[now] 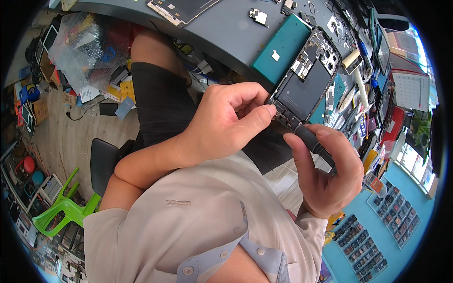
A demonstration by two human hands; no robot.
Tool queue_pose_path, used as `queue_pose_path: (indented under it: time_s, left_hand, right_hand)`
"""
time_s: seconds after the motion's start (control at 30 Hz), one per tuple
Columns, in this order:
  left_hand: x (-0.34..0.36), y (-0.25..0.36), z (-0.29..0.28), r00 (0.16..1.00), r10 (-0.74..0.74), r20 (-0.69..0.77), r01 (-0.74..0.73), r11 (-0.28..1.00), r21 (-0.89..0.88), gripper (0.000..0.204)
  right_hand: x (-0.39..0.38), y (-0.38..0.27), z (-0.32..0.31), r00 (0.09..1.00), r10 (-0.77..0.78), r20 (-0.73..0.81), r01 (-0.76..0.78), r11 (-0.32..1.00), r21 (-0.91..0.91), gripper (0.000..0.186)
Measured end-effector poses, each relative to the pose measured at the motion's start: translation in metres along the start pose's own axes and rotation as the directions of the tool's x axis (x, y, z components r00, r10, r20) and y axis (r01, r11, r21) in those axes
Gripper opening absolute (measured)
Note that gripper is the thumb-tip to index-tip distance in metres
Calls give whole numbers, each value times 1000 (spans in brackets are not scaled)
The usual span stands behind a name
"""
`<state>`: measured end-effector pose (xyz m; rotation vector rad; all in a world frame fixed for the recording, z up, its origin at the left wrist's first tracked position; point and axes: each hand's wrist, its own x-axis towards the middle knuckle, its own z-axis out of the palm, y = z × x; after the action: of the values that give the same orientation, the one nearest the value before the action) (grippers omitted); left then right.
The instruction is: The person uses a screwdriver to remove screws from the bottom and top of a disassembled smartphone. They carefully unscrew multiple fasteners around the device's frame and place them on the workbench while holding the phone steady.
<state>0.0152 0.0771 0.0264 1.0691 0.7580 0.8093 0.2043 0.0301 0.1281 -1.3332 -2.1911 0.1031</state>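
Note:
An opened smartphone [302, 92] with its black battery and circuit board exposed is tilted at the desk's near edge, beside a teal box or mat. My left hand [231, 120] pinches the phone's lower left corner between thumb and curled fingers. Just below the phone's bottom edge, my right hand [330, 174] grips a dark cylindrical tool [310, 140] between thumb and fingers. The tool's rounded end points at the phone's bottom edge; whether it touches is hard to make out. Which kind of tool it is does not show.
Small phone parts lie on the grey desk [212, 45], with a detached screen [181, 9] at its far left. Tools crowd the right side of the desk. A green plastic chair [66, 210] stands at the left, and bubble wrap [87, 49] covers clutter on the floor.

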Motion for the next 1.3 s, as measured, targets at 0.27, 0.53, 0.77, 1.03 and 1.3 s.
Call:
queue_pose_path:
  time_s: [0.27, 0.53, 0.77, 1.03, 1.3]
  left_hand:
    - [0, 1, 0, 1000, 9, -3, -9, 1000, 4, 24]
    - [0, -1, 1, 1000, 2, -12, -2, 1000, 12, 23]
    - [-1, 4, 3, 999, -19, -36, 18, 999, -40, 29]
    - [0, 5, 2, 999, -44, -25, 44, 999, -21, 34]
    - [0, 5, 2, 999, -32, -23, 32, 999, -18, 36]
  right_hand:
    - [5, -1, -8, 990, 69, 123, -73, 997, 29, 60]
    - [7, 1, -9, 991, 56, 120, -63, 997, 53, 61]
    - [6, 4, -4, 997, 45, 62, -43, 999, -33, 65]
    - [6, -4, -11, 992, 100, 79, -96, 994, -52, 66]
    - [8, -12, -16, 985, 118, 128, -99, 984, -146, 61]
